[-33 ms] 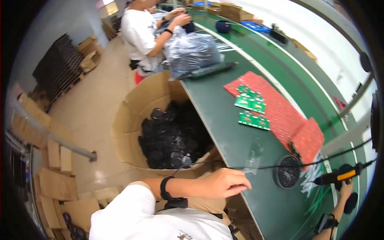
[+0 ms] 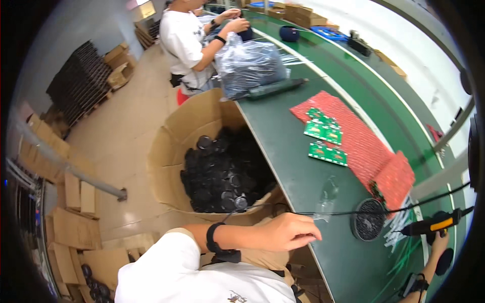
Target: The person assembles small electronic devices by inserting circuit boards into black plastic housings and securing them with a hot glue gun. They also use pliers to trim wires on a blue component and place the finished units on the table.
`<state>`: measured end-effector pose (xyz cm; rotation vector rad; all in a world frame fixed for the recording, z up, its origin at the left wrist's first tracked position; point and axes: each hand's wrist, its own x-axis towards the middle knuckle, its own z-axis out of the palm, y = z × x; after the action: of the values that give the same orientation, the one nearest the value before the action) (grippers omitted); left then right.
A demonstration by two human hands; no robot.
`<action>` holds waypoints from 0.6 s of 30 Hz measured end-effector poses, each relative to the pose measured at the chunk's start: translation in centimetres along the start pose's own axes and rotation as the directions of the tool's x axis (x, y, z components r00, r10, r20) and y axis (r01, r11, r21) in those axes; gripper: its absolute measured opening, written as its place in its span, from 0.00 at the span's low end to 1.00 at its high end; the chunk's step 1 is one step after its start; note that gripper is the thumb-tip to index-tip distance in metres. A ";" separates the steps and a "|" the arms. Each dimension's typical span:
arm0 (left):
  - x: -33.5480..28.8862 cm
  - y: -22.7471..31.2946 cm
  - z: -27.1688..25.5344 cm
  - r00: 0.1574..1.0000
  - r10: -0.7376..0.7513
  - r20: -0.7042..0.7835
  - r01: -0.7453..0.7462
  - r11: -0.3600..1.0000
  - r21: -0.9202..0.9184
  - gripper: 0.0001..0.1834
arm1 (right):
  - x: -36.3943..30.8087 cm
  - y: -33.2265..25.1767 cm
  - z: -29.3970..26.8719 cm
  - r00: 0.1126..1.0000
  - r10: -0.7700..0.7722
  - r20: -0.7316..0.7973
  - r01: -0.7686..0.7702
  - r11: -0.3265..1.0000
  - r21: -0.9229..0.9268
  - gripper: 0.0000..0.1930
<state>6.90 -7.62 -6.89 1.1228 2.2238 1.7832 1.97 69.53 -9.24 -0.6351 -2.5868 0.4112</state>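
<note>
left hand (image 2: 293, 232) loosely curled, right hand (image 2: 439, 244) around a power driver (image 2: 429, 225)

the right hand grips the black and yellow driver at the far right of the view, its tip pointing left near some white strips (image 2: 396, 231). the left hand hangs by the near edge of the bench (image 2: 288, 156), fingers bent; nothing shows in it, but the palm is hidden, so i cannot tell for sure. the likeliest trouble is the black cable (image 2: 333, 213): it crosses in front of the round dish (image 2: 355, 231) of small dark pieces (image 2: 370, 225), and a tug could catch the rim and spill them, though whether the two touch is unclear. a low swing of the driver could snag the strips or knock the dish. farther along, loose green circuit boards (image 2: 323, 132) lie along the edge of a red bubble sheet (image 2: 361, 149), so dragging the sheet could scrape them. anything brushed over the edge could drop into the carton (image 2: 164, 156) of black parts (image 2: 217, 177)
</note>
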 end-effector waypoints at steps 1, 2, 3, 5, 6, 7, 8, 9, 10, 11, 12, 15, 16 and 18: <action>-0.5 0.1 -0.2 1.000 -0.006 -0.001 0.006 1.000 -0.012 0.08 | 0.2 0.8 0.6 1.000 -0.023 -0.006 0.024 1.000 0.019 0.26; -0.9 0.4 -0.2 0.999 -0.043 0.000 0.043 0.999 -0.016 0.07 | 0.2 1.7 0.3 0.999 -0.041 -0.019 0.042 0.999 0.021 0.26; -0.8 0.6 0.1 0.998 -0.059 0.008 0.060 0.997 -0.040 0.06 | 0.2 2.4 -1.8 0.997 -0.054 -0.050 0.054 0.999 0.002 0.26; -0.5 1.3 1.1 0.998 -0.055 0.042 0.059 0.994 -0.093 0.05 | -1.5 1.8 -3.9 0.988 -0.084 -0.133 0.097 0.991 0.094 0.25; -0.2 1.8 1.4 0.997 -0.027 0.069 0.035 0.992 -0.123 0.05 | -3.2 -0.2 -6.0 0.993 -0.065 -0.094 0.072 0.994 0.081 0.24; 0.2 2.1 1.9 0.994 0.012 0.106 0.006 0.986 -0.165 0.05 | -5.7 -2.1 -9.0 0.997 -0.032 -0.063 0.035 0.998 0.053 0.24; 0.5 2.1 2.8 0.982 0.040 0.186 0.002 0.975 -0.223 0.06 | -9.3 -6.3 -11.4 0.999 0.012 -0.053 -0.004 0.989 0.149 0.23; 1.0 2.3 3.9 0.973 0.066 0.221 -0.010 0.970 -0.242 0.06 | -12.8 -10.2 -12.7 0.997 0.043 -0.061 -0.028 0.974 0.225 0.23; 1.8 2.6 5.4 0.954 0.108 0.281 -0.029 0.962 -0.271 0.06 | -16.1 -13.8 -13.3 0.995 0.075 -0.072 -0.049 0.949 0.310 0.23; 2.5 3.1 6.8 0.928 0.152 0.340 -0.043 0.950 -0.309 0.06 | -18.4 -18.0 -13.0 0.994 0.090 -0.062 -0.058 0.914 0.400 0.22; 2.5 4.3 8.2 0.919 0.073 0.388 0.043 0.958 -0.284 0.06 | -19.1 -23.4 -12.0 0.996 0.068 -0.054 -0.033 0.869 0.494 0.22; 3.9 6.7 13.3 0.813 0.040 0.581 0.136 0.957 -0.257 0.24 | -21.1 -29.9 -12.7 0.998 0.056 -0.031 -0.013 0.646 0.763 0.22; 4.0 7.3 16.1 0.823 0.147 0.549 0.047 0.945 -0.323 0.30 | -21.9 -30.2 -13.3 0.998 0.038 -0.051 0.018 0.607 0.795 0.20; 4.2 8.2 21.2 0.781 0.304 0.545 -0.047 0.899 -0.435 0.40 | -23.2 -29.9 -13.6 0.986 0.065 -0.155 0.098 0.528 0.844 0.18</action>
<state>18.02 12.49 -5.00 1.5590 1.3450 1.5275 16.15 34.97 5.81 -0.2444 -1.8492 1.4344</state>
